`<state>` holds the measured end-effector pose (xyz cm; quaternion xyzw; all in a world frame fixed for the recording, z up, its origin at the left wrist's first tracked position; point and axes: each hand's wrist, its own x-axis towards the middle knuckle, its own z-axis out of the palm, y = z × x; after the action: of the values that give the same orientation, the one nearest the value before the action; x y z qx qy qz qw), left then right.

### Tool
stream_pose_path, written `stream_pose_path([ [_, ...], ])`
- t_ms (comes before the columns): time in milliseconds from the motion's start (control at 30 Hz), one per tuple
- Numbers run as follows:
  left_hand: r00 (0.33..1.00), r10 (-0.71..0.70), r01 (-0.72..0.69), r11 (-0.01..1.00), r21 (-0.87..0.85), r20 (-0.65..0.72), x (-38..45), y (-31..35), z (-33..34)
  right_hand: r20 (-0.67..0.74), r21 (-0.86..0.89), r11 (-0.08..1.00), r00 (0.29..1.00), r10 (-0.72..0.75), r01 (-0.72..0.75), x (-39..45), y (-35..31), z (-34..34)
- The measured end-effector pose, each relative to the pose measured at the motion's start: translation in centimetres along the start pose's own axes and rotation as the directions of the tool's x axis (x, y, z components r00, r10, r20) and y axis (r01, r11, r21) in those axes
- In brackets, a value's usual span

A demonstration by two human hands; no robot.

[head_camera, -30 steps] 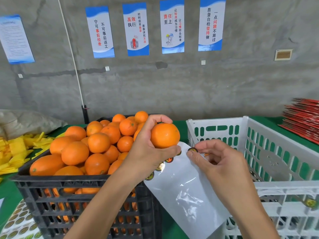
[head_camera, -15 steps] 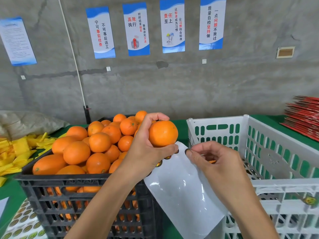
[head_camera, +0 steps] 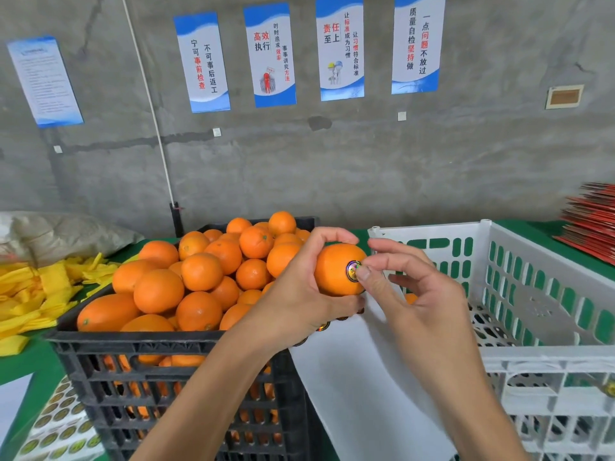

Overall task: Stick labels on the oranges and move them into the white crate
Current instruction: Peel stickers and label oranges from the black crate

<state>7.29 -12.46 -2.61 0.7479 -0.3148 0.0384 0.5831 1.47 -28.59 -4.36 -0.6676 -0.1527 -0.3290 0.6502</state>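
The orange (head_camera: 336, 274) is held up just left of the white crate (head_camera: 545, 314), above the gap between that crate and the black crate (head_camera: 186, 371). The left hand (head_camera: 299, 294) holds it, fingers curled over its top and thumb under it. A round label (head_camera: 353, 270) sits on the side of the orange that faces the white crate, and the right hand (head_camera: 416, 294) presses its thumb tip on that label, the other fingers loosely spread and holding nothing. Below the orange a white backing sheet (head_camera: 359, 387) with a few labels along its upper edge hangs against the white crate's left side. The black crate, left of the white crate, is heaped with oranges (head_camera: 199, 281).
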Motion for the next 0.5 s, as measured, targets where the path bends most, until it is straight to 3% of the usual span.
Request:
stream_pose_path([
  [167, 1.0, 0.013, -0.013, 1.0, 0.011, 0.02, -0.02, 0.13, 0.01, -0.103, -0.203, 0.976, 0.99, -0.097, 0.075, 0.11, 0.52, -0.28],
  [300, 1.0, -0.006, 0.006, 1.0, -0.01, 0.028, -0.08, 0.14, -0.07, 0.094, -0.438, 0.834, 0.939, -0.33, 0.337, -0.3, 0.45, -0.67],
  [400, 1.0, -0.004, 0.005, 1.0, -0.021, 0.027, -0.13, 0.2, -0.14, 0.154, -0.553, 0.763, 0.942, -0.299, 0.333, -0.56, 0.48, -0.21],
  [500, 0.999, 0.019, -0.019, 1.0, 0.009, 0.033, -0.11, 0.25, -0.11, 0.124, -0.457, 0.863, 0.976, -0.178, 0.216, -0.59, 0.32, 0.11],
])
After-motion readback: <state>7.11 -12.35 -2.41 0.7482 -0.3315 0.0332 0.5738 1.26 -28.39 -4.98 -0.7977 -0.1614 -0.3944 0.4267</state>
